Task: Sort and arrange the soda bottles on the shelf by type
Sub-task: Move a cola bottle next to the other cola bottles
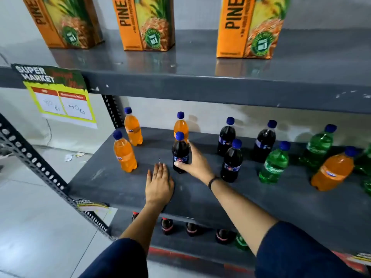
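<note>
On the grey middle shelf (200, 199) my right hand (193, 160) grips a dark cola bottle (180, 152) standing upright, thumb across its label. Behind it stands an orange soda bottle (180, 125). Two more orange bottles (124, 153) stand at the left end of the shelf. To the right are three dark cola bottles (231, 161), then two green bottles (274, 164) and a lone orange bottle (333, 170) among them. My left hand (159, 185) rests flat on the shelf, fingers apart, holding nothing.
Three pineapple juice cartons (147, 23) stand on the shelf above. A price sign (62, 97) hangs from its front edge at the left. A slotted metal post (46, 173) runs along the shelf's left side. The lower shelf holds several bottles (167, 226).
</note>
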A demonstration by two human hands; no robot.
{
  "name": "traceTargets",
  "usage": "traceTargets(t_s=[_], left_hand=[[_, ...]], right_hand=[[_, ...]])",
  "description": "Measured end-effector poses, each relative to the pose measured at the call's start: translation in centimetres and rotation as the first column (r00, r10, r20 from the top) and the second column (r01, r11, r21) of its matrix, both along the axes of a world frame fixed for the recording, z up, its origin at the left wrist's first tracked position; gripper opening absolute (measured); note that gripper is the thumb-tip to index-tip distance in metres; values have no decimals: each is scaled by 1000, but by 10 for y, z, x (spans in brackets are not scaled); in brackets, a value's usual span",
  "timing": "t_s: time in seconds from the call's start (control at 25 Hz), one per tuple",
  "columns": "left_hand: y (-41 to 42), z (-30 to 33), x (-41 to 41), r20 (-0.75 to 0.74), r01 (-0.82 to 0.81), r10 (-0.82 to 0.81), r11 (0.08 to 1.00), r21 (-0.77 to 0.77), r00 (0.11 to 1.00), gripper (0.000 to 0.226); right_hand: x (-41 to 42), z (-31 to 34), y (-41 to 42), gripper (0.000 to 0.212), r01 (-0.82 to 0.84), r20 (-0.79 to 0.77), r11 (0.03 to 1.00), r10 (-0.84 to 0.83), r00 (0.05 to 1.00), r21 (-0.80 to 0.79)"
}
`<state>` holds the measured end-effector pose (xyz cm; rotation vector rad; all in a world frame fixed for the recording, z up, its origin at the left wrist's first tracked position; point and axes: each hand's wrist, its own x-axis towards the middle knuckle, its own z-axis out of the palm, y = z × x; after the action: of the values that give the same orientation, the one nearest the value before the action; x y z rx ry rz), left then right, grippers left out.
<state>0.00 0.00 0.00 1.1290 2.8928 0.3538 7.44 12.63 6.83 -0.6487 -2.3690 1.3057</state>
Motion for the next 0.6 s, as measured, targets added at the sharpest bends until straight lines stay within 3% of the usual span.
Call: traceTargets(t_s=[0.12,0.28,0.44,0.6], left_hand=[[0,-4,-4,-24,10,-9,1000,6,1000,81],[0,-7,-5,-31,-1,0,1000,-8,1000,61],[0,-6,-5,-21,4,-5,1000,-29,1000,57],[0,-6,-5,-9,3,-3,1000,5,1000,57]], right_hand=[[-17,-5,1,68,15,13,997,-14,1000,-82],[-5,-7,-5,60,117,-13,992,-118,993,-54],[60,-8,-20,52,270,-119,963,-271,955,-23],[141,-5,-12,52,429,-103,903,-425,900,29]])
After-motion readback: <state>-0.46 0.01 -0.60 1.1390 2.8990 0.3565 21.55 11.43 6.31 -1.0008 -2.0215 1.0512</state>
